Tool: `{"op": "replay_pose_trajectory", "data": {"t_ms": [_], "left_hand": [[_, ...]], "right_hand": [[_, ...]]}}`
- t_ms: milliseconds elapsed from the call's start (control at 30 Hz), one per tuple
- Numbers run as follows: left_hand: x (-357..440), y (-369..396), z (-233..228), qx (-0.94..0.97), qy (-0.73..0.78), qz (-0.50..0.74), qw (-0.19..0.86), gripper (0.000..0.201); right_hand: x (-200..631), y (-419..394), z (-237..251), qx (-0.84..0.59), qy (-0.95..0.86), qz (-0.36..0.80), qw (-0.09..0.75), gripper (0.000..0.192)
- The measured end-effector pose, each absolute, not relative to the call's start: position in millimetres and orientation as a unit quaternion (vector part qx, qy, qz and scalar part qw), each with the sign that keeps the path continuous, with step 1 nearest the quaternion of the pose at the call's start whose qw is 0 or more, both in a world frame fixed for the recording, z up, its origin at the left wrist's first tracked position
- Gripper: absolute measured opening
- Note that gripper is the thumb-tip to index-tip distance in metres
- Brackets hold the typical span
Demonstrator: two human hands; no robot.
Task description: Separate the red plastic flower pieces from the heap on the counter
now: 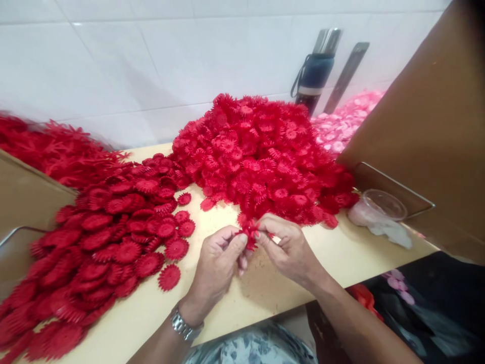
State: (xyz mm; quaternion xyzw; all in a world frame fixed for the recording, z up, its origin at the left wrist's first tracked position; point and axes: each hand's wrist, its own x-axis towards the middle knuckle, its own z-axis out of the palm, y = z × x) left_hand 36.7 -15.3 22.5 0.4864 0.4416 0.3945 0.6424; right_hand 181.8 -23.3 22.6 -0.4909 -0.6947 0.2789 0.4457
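Near table [341,253] front edge: hands pinch red flower piece [250,235].

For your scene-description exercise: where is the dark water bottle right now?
In the head view, the dark water bottle stands far back right against the white tiled wall, behind the big red flower pile, beside the pink pile.

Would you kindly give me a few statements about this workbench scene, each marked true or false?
1. Both hands, left hand and right hand, pinch one red flower piece. True.
2. The big heap behind the hands is blue. False: the heap is red.
3. A wristwatch sits on the left wrist. True.
4. The pink pieces lie at the far left. False: they lie at the far right, near the dark bottle.
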Motion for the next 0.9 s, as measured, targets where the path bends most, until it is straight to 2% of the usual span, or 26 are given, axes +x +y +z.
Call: {"op": "replay_pose_trajectory", "data": {"t_ms": [200, 300, 367, 467, 533, 600, 700, 800, 900], "left_hand": [[31.6, -18.9, 22.1, 0.463, 0.441, 0.439, 0.632, 0.018], [27.7, -18.4, 24.9, 0.439, 0.450, 0.456, 0.631, 0.018], [27.8, -17.5, 25.9, 0.430, 0.453, 0.441, 0.644, 0.015], [30.9, -16.9, 25.8, 0.415, 0.455, 0.430, 0.660, 0.012], [32.5, -17.1, 25.1, 0.407, 0.459, 0.435, 0.659, 0.012], [32.9, -17.4, 23.8, 0.404, 0.462, 0.438, 0.657, 0.014], [32.6, -17.5, 21.2, 0.399, 0.466, 0.443, 0.654, 0.018], [33.3, -17.3, 18.9, 0.395, 0.462, 0.446, 0.656, 0.023], [34.9, -18.1, 16.7, 0.409, 0.448, 0.441, 0.661, 0.031]], "right_hand": [[190.4, -24.3, 18.4, -0.548, -0.590, 0.258, 0.534, 0.017], [217.9, -16.2, 24.6, -0.608, -0.536, 0.162, 0.564, 0.014], [241.7, -6.7, 29.4, -0.648, -0.556, 0.027, 0.521, 0.012], [275.3, 8.6, 31.6, -0.690, -0.582, -0.161, 0.399, 0.021], [288.7, 14.0, 30.0, -0.710, -0.591, -0.212, 0.321, 0.024], [289.5, 12.2, 29.2, -0.702, -0.604, -0.228, 0.300, 0.027], [265.7, -2.0, 33.4, -0.645, -0.634, -0.171, 0.392, 0.023], [226.7, -18.7, 38.7, -0.554, -0.689, 0.066, 0.462, 0.015], [194.6, -27.4, 36.7, -0.495, -0.689, 0.277, 0.452, 0.016]]}}
